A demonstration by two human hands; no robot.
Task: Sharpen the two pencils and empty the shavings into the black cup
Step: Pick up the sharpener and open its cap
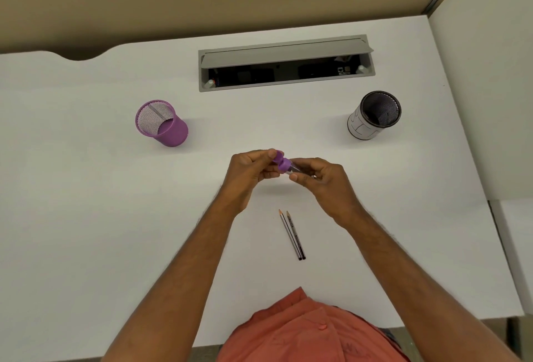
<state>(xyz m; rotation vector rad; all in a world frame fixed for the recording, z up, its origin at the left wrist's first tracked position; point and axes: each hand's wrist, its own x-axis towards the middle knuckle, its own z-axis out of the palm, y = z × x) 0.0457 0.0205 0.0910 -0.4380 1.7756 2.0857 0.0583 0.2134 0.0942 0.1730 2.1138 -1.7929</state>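
Note:
Above the middle of the white desk [86, 188], both hands hold a purple pencil sharpener [284, 163] with a clear shavings container. My left hand [251, 171] grips its purple cap end; my right hand [323, 180] grips the clear container end. Two dark pencils [292, 234] lie side by side on the desk below the hands, tips pointing away from me. The black mesh cup [375, 115] stands upright at the far right, with white paper wrapped around its wall.
A purple mesh cup [160, 122] stands at the far left. An open grey cable tray [285, 63] is set into the desk at the back. A partition wall [484, 73] borders the desk's right edge. My orange shirt [302, 330] shows at the bottom.

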